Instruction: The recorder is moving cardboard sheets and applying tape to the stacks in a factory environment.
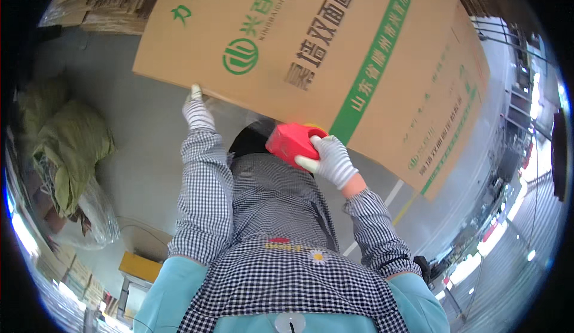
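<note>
A large brown cardboard carton (269,87) with green and dark print fills the upper middle and slants down to the right. My left hand (197,109), in a white striped glove, grips its near edge towards the left corner, with a fingertip showing over the board and the other fingers partly hidden. In my right hand (332,160), gloved alike, is a red plastic tool (293,144) shaped like a tape dispenser. A bit of yellow shows behind it, close to the carton's near edge. Its working end is hard to make out.
Stacked flat cardboard (113,4) stands at the far left. Green sacks (75,147) and clear plastic wrap (95,222) lie on the grey floor to my left, with a yellow-topped stand (140,267) nearer me. Metal racks and lights line the right side.
</note>
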`<state>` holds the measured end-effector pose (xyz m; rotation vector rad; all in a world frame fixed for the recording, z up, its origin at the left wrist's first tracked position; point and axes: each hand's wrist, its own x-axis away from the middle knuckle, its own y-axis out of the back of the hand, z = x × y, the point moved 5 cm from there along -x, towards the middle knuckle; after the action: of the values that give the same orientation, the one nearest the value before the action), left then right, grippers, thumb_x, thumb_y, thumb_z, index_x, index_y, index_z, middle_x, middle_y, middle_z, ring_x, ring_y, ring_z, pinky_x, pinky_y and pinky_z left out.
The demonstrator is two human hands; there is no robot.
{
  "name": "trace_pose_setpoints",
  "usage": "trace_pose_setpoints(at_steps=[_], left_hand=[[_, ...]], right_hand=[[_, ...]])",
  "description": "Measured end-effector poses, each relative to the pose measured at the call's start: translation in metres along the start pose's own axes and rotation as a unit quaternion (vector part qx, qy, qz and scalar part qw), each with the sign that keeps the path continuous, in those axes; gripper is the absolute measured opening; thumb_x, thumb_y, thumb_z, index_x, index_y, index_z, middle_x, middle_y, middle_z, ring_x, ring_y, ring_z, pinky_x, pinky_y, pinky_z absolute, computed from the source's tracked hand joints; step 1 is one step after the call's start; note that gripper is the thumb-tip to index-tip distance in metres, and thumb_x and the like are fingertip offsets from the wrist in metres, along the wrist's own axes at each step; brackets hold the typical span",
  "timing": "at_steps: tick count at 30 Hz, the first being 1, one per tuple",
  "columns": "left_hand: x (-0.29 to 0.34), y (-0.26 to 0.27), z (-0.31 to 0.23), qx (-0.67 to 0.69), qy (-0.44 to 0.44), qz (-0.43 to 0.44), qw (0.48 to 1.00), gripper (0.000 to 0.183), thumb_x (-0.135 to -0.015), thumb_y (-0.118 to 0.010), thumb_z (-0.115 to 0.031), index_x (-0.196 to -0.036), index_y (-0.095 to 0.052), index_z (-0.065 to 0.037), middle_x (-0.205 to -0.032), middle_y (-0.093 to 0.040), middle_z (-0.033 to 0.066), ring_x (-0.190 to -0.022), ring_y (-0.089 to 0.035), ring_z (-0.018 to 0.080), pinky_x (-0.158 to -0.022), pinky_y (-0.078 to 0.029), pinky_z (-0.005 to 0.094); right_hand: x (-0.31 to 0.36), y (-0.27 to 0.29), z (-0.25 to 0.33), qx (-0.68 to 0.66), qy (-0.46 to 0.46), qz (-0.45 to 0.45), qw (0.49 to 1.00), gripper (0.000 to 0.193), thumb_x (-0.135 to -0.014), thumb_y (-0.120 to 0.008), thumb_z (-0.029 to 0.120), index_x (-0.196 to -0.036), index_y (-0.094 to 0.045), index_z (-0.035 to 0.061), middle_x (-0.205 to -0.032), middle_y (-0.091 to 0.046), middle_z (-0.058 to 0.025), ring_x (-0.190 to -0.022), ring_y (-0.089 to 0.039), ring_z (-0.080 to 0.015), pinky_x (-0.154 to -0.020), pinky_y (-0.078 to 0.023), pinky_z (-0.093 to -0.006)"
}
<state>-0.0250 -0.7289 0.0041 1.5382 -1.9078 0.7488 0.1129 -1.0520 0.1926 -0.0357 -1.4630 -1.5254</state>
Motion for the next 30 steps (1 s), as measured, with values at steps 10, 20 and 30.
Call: trace_pose_setpoints(at_steps=[10,20,30], left_hand=[[0.027,0.001,-0.007,0.117,-0.008,-0.066,0.991,0.046,-0.089,-0.072,-0.03,-0.121,-0.058,0.0,-0.1,-0.067,0.015,-0.087,-0.067,0.0266,-0.078,-0.06,0.0419],[0.021,-0.017,-0.02,0.109,-0.075,-0.153,0.979,0.051,-0.097,-0.058,-0.04,-0.123,-0.059,0.004,-0.107,-0.066,0.0155,-0.093,-0.065,0.0254,-0.082,-0.056,0.0365],[0.181,-0.148,0.087,-0.513,-0.517,0.002,0.685,0.077,-0.088,-0.057,-0.038,-0.146,-0.029,0.006,-0.156,-0.016,0.0298,-0.145,-0.014,0.0464,-0.117,-0.011,0.0576]], right_hand=[[0.064,-0.013,-0.138,0.119,-0.305,0.129,0.936,0.06,-0.077,-0.063,0.058,-0.093,-0.073,0.0009,-0.091,-0.07,-0.0224,-0.086,-0.069,-0.0343,-0.075,-0.055,-0.0424],[0.115,0.001,-0.203,0.206,-0.21,0.078,0.953,0.046,-0.074,-0.076,0.044,-0.094,-0.065,0.0034,-0.086,-0.07,-0.0202,-0.092,-0.066,-0.0353,-0.089,-0.048,-0.0414],[0.119,-0.031,-0.266,-0.309,-0.229,-0.348,0.855,0.058,-0.08,-0.074,0.045,-0.111,-0.06,-0.0021,-0.1,-0.067,-0.0198,-0.092,-0.064,-0.0321,-0.083,-0.05,-0.0407]])
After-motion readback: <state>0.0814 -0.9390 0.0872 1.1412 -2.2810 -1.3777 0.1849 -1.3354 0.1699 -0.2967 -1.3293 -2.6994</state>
